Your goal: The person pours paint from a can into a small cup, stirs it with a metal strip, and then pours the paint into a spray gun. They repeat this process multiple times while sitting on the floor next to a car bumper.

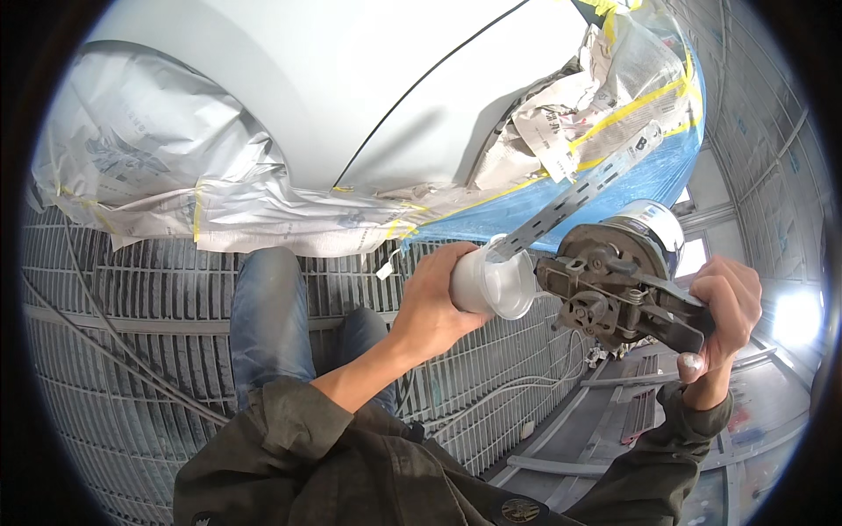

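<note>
My left hand (437,302) is wrapped round a whitish plastic cup (478,282), tilted with its mouth to the right. Out of the cup a slotted metal mixing stick (586,188) leans up and to the right. My right hand (726,302) grips the dark handle of a stirring lid (605,272), which is crusted and has gears and a lever. This lid is fitted on a paint can (653,221) with a pale label, tipped over toward the cup. Lid and cup rim are close together; no pouring paint can be made out. What the cup holds is hard to tell.
A pale grey car body (395,96) stands ahead, masked with newspaper (224,210), yellow tape and blue plastic film (614,206). Metal floor grating (158,324) lies underfoot, with a hose (132,359) across it at left. A bright lamp (796,317) shines at right.
</note>
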A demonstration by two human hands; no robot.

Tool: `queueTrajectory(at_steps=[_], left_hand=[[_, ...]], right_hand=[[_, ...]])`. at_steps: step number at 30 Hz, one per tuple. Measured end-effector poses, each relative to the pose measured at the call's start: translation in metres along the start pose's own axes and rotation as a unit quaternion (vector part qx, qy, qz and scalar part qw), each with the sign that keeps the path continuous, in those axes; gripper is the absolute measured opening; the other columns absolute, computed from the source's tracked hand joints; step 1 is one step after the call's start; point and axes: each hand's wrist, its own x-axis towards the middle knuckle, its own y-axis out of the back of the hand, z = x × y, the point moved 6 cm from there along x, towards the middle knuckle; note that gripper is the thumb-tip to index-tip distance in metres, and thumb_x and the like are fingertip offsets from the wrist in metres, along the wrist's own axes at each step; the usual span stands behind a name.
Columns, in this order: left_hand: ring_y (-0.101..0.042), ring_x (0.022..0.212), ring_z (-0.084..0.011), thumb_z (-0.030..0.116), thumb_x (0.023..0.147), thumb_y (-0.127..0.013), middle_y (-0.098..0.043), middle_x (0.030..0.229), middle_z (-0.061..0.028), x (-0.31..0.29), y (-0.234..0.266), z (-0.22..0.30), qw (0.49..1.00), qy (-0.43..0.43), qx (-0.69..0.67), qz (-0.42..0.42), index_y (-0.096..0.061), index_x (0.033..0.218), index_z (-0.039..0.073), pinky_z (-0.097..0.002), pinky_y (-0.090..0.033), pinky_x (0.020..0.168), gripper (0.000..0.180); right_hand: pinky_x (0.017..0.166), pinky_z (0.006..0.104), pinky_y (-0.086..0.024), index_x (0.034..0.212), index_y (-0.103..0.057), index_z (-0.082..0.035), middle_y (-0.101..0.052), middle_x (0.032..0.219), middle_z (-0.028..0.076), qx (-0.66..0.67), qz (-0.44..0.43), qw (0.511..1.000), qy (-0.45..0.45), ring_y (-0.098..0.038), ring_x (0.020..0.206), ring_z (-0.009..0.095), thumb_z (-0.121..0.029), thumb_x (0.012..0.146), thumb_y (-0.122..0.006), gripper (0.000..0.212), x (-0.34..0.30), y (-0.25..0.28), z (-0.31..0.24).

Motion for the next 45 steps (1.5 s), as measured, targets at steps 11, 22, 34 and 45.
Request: queueTrajectory(at_steps=[11, 22, 34, 45], left_hand=[[-0.059, 0.116, -0.0370, 0.012, 0.064, -0.089, -0.064, 0.121, -0.0143, 0.002, 0.002, -0.004, 0.999, 0.035, -0.004, -0.007, -0.057, 0.128, 0.005, -0.0462, -0.047, 0.101, 0.072], [-0.059, 0.116, -0.0363, 0.012, 0.065, -0.089, -0.063, 0.122, -0.0138, 0.001, 0.003, -0.001, 0.999, 0.036, 0.006, -0.006, -0.057, 0.128, 0.005, -0.0449, -0.048, 0.101, 0.071], [-0.059, 0.116, -0.0363, 0.013, 0.065, -0.089, -0.064, 0.122, -0.0141, 0.000, 0.000, -0.005, 0.999, 0.039, 0.000, -0.009, -0.058, 0.128, 0.005, -0.0451, -0.047, 0.101, 0.071], [-0.059, 0.117, -0.0363, 0.014, 0.064, -0.089, -0.064, 0.123, -0.0144, 0.002, -0.003, -0.007, 0.999, 0.047, 0.008, -0.015, -0.058, 0.128, 0.005, -0.0445, -0.047, 0.102, 0.072]], right_hand=[[0.045, 0.0314, -0.031, 0.063, -0.048, -0.002, -0.041, 0.054, 0.002, -0.022, 0.014, 0.999, 0.030, -0.042, 0.043, 0.019, -0.081, 0.083, -0.057, 0.081, 0.007, 0.002, -0.012], [0.053, 0.0329, -0.036, 0.066, -0.047, -0.001, -0.042, 0.057, 0.005, -0.043, -0.001, 0.999, 0.010, -0.047, 0.049, 0.021, -0.081, 0.090, -0.044, 0.084, 0.003, 0.007, -0.014], [0.050, 0.0318, -0.035, 0.067, -0.047, -0.002, -0.042, 0.056, 0.004, -0.051, 0.009, 0.999, 0.015, -0.046, 0.048, 0.020, -0.083, 0.089, -0.045, 0.084, 0.000, 0.010, -0.012], [0.049, 0.0319, -0.035, 0.067, -0.047, -0.001, -0.042, 0.056, 0.005, -0.034, 0.012, 0.999, 0.007, -0.047, 0.048, 0.021, -0.082, 0.089, -0.045, 0.084, -0.008, 0.007, -0.003]])
